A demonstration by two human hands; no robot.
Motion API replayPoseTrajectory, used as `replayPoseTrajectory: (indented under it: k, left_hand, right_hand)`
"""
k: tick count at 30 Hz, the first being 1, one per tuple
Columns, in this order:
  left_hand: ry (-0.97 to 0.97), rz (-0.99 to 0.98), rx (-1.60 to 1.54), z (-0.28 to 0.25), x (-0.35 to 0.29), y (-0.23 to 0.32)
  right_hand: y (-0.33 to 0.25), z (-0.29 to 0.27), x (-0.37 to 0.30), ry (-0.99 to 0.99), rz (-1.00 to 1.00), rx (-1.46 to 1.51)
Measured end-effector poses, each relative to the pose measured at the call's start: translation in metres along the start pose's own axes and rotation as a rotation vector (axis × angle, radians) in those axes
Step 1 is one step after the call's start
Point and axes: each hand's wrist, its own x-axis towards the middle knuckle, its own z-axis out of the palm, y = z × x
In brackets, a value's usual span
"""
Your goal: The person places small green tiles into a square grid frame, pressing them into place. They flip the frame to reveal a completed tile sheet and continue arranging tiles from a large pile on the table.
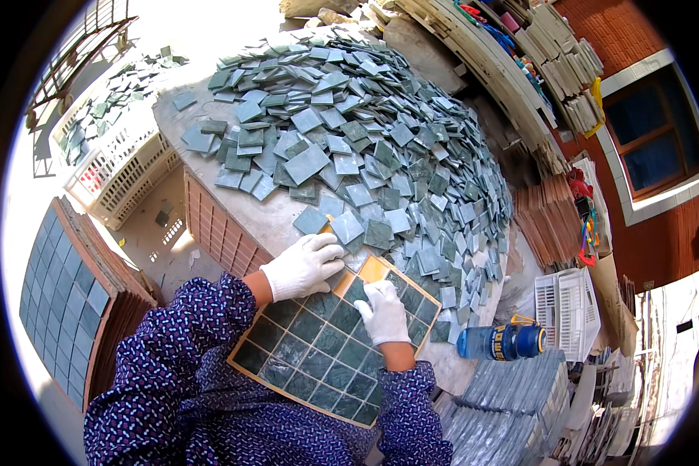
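patterned sleeves (pixel 163 334) run to 2 gloved hands (pixel 304 266) (pixel 386 312) at a tiled tray (pixel 373 269); their grip i cannot tell.

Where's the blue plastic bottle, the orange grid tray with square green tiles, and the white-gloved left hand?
Blue plastic bottle (pixel 499 342): head view, middle of its body.
Orange grid tray (pixel 373 269): head view, a bare compartment.
White-gloved left hand (pixel 304 267): head view, back of the hand.

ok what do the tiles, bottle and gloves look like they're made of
Tiles: probably stone, mostly matte, from their mottled grey-green faces. Bottle: likely glossy plastic, since its blue body looks translucent. Gloves: seemingly matte fabric, perhaps knit, judging by soft creases; fibre unclear.
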Motion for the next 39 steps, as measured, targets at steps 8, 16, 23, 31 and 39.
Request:
replayPoseTrajectory:
  k: [8,16,23,31,39]
  left_hand:
    - [0.226,-0.353,0.087,0.007,-0.035,0.024]
    - [0.144,-0.317,0.080,-0.005,-0.018,0.005]
    - [0.229,-0.210,0.041,-0.007,-0.021,-0.011]
    - [0.208,-0.348,-0.018,-0.027,-0.039,-0.010]
    - [0.090,-0.946,-1.179,-0.034,-0.029,-0.003]
  right_hand:
    - [-0.017,0.012,0.067,0.270,-0.426,-0.143]
    - [0.049,0.001,0.138,0.335,-0.014,-0.533]
    - [-0.006,-0.012,0.100,0.003,-0.090,0.091]
    - [-0.006,0.000,0.087,0.132,-0.009,-0.131]
    - [0.077,-0.018,0.052,-0.035,0.276,1.032]
